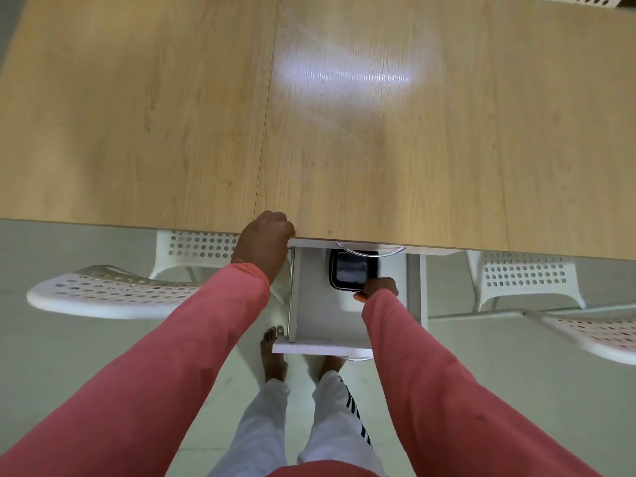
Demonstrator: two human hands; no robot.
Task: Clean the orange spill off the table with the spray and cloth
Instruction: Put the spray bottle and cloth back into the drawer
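Wooden table (378,149) shows only glare — no orange spill, spray or cloth in view. Left hand (266,241) curls over the near edge; right hand (380,287) grips a dark object (351,271) in the open drawer (323,325) — maybe the wrong item.

The table (344,149) has a pale wood-grain top, seen from above, with a straight seam running from near to far left of centre. A bright glare patch lies on its far middle. The spill, spray and cloth are out of sight.
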